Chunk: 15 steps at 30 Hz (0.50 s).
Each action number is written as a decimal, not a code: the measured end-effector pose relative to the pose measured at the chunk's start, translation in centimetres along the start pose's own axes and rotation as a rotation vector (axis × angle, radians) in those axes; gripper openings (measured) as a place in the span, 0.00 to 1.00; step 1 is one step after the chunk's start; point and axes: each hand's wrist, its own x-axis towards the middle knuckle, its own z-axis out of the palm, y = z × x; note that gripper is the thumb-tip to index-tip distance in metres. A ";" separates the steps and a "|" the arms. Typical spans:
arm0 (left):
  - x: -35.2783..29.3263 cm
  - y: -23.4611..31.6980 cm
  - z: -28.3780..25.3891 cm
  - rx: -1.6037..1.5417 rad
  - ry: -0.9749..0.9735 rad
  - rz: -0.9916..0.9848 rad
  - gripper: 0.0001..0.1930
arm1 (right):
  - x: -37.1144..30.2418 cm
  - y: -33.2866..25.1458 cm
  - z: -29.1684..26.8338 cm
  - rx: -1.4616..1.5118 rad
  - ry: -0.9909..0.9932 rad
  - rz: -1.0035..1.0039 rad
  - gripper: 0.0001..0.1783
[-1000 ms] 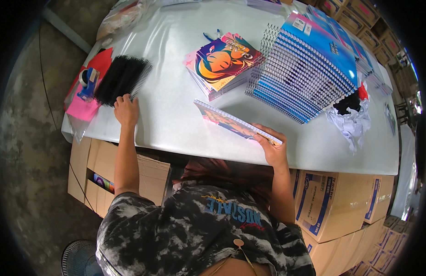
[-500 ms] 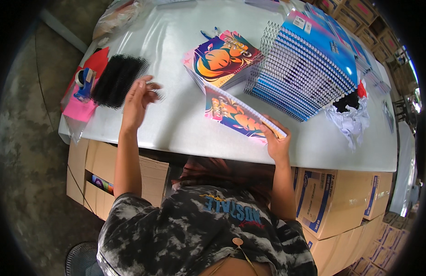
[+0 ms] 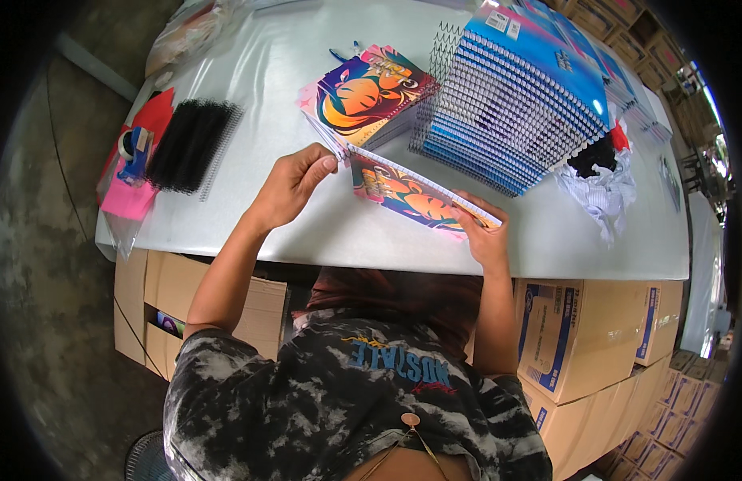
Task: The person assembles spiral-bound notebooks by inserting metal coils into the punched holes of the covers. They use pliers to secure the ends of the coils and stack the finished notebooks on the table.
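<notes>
My right hand (image 3: 485, 228) grips one end of an unbound notebook (image 3: 411, 192) with a colourful illustrated cover, holding it on a slant above the table with its punched edge up. At the notebook's other end is my left hand (image 3: 295, 184), its thumb and fingers pinched together; what they hold, if anything, is too small to make out. Just behind stands a stack of matching notebooks (image 3: 375, 92). To the left lies a bundle of black spiral coils (image 3: 193, 148).
Blue spiral-bound notebooks (image 3: 507, 112) form a big pile on the right, beside crumpled white paper (image 3: 603, 192). A blue tape dispenser (image 3: 134, 156) sits on pink and red sheets at the left. Cardboard boxes (image 3: 579, 337) stand below the table's front edge.
My left hand has moved right, from beside the black coils to the notebook's left end, and its fingers have closed into a pinch. My right hand still holds the notebook.
</notes>
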 end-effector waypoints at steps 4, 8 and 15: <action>0.2 0.1 0.2 -0.012 0.016 -0.032 0.16 | 0.0 -0.4 0.2 -0.050 0.010 -0.027 0.12; 0.0 -0.1 0.2 -0.085 -0.018 -0.077 0.16 | 0.0 -0.4 0.2 -0.066 0.012 -0.040 0.12; 0.5 0.6 0.4 -0.215 -0.061 -0.170 0.20 | 0.1 -0.5 0.0 -0.098 -0.054 -0.074 0.14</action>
